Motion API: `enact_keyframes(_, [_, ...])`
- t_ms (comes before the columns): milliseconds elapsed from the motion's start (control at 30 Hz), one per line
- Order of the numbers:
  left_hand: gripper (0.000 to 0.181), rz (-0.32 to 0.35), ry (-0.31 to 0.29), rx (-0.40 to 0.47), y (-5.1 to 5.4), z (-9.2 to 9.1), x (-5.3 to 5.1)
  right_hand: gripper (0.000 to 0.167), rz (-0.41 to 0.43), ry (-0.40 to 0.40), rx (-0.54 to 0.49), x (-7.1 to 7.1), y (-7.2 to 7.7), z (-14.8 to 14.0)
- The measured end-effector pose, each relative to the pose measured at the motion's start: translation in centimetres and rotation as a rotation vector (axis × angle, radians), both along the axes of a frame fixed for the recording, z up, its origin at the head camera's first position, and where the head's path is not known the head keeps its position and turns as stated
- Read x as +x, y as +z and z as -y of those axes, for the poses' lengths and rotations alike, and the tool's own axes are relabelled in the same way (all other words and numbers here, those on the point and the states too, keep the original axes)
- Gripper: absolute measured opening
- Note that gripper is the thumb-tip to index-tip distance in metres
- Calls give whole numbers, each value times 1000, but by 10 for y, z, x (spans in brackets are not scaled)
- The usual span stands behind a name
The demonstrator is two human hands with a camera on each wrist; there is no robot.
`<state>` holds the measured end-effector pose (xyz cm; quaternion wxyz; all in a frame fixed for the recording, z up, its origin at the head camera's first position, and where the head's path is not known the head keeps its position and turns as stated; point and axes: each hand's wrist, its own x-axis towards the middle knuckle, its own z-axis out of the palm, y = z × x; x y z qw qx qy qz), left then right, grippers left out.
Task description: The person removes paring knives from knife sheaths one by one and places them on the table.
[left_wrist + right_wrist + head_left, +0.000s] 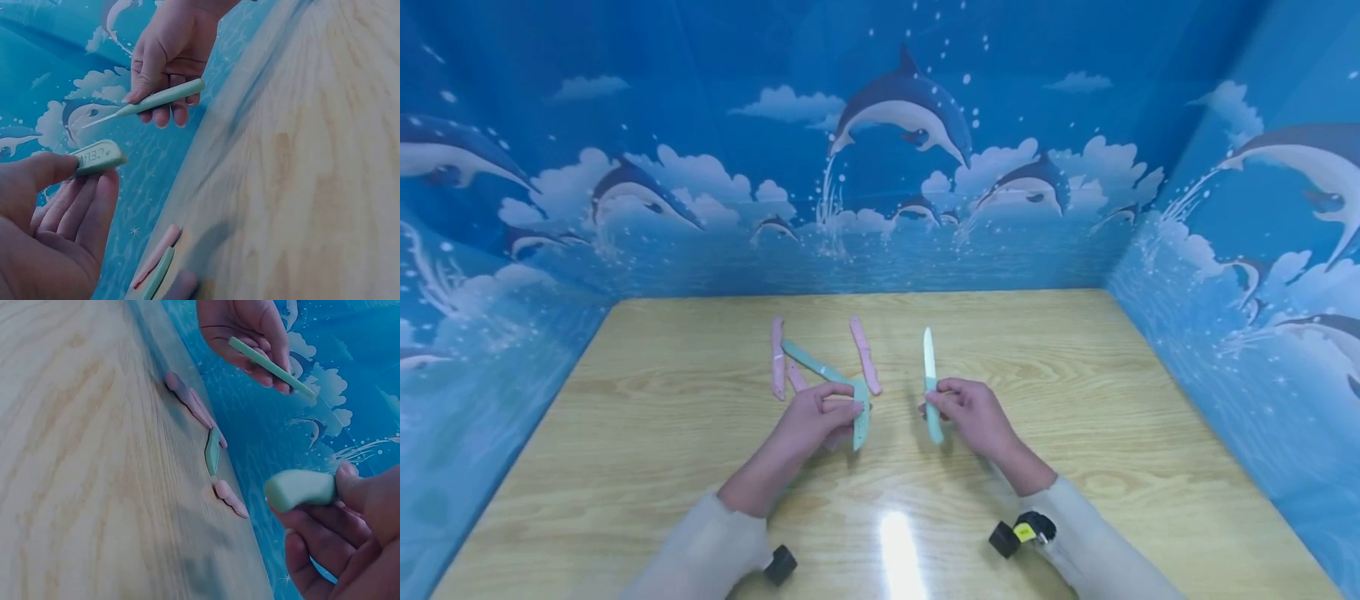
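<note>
My left hand [823, 412] pinches a mint-green knife sheath [861, 417] between thumb and fingers. Raised lettering shows on the sheath [99, 156] in the left wrist view. To its right, my right hand [973, 414] grips the green handle of a small paring knife [933, 412], its bare pale blade pointing away from me. Sheath and knife are apart, both held above the table. In the right wrist view the handle [300, 489] looks thick and rounded, and its blade is hidden.
Beyond my left hand, a green knife [812, 360] lies slantwise on the wooden table [1075, 400]. Around it lie a pink knife [777, 358] on the left, another pink knife [865, 354] on the right, and a partly hidden pink piece [796, 377]. A dolphin-print curtain [880, 258] borders the table.
</note>
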<state>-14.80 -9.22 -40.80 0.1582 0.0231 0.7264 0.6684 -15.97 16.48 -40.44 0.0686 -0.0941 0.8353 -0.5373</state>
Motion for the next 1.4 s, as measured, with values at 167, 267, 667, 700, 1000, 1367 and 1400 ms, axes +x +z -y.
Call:
enact_keyframes(167, [37,-7,15,19,4,-25,-20,29,-13,-41,-9,-12,3,-6])
enact_keyframes(267, [33,-16,29,26,5,-41,-33,29,-37,-66,14,-21,4,-10])
enact_keyframes(667, [26,-41,111,-3,-13,-106,-83,34,19,-192,130,-66,-2,-49])
enact_keyframes(700, [26,-36,118,-9,-14,-110,-87,35,28,-204,143,-70,-3,-54])
enact_keyframes(1000, [22,48,125,-75,-22,-125,-102,36,137,-229,275,-94,-21,-74])
enact_keyframes(1367, [16,-27,36,-426,-31,-145,-99,30,119,-258,395,-92,-32,-78])
enact_keyframes(1400, [18,-35,33,-456,-29,-146,-99,30,116,-263,398,-92,-31,-76])
